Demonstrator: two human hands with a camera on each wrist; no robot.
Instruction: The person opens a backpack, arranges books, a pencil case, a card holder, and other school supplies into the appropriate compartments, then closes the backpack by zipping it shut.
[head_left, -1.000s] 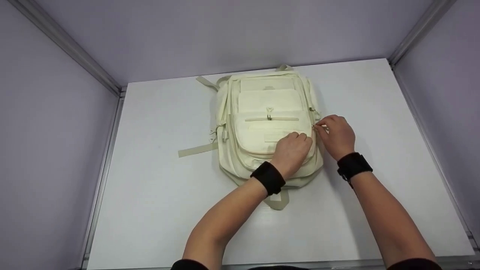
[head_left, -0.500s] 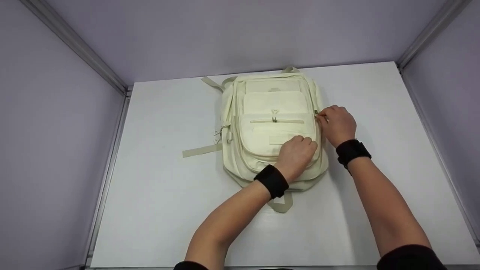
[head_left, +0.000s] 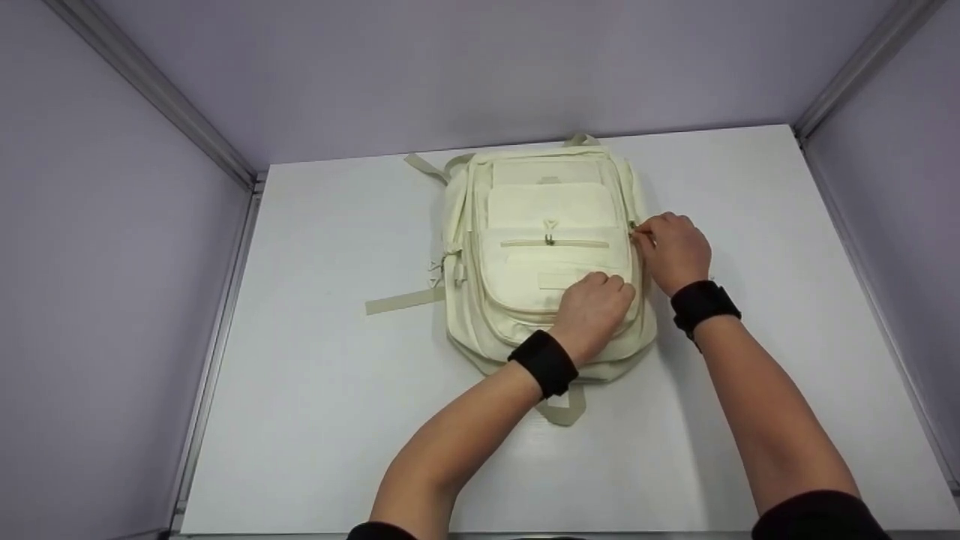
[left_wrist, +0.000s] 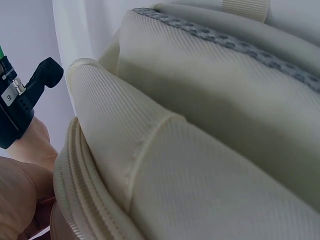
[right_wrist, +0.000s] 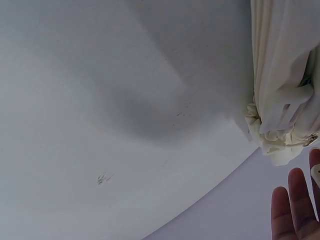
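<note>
A cream backpack (head_left: pixel 551 206) lies front side up on the white table. My left hand (head_left: pixel 592 311) is on the lower right of its front, fingers curled at the edge of the front pocket. In the left wrist view that left hand (left_wrist: pixel 17 197) grips the fabric beside the zipper track (left_wrist: pixel 87 185). At the bag's right side, my right hand (head_left: pixel 677 251) pinches a zipper pull. The right wrist view shows part of that cream pull (right_wrist: pixel 316 172) between the fingers, the other fingers (right_wrist: pixel 300 200) spread out.
A strap (head_left: pixel 405 301) sticks out left of the bag and another strap end (head_left: pixel 424 168) at its top left. A strap loop (head_left: pixel 564 409) lies below it. Pale panels (head_left: pixel 465 67) stand behind and beside the white table (head_left: pixel 322 420).
My right hand has moved up along the bag's right edge with the zipper pull, mostly in the first half second. The left hand stays at its place on the bag. The head view has shifted slightly.
</note>
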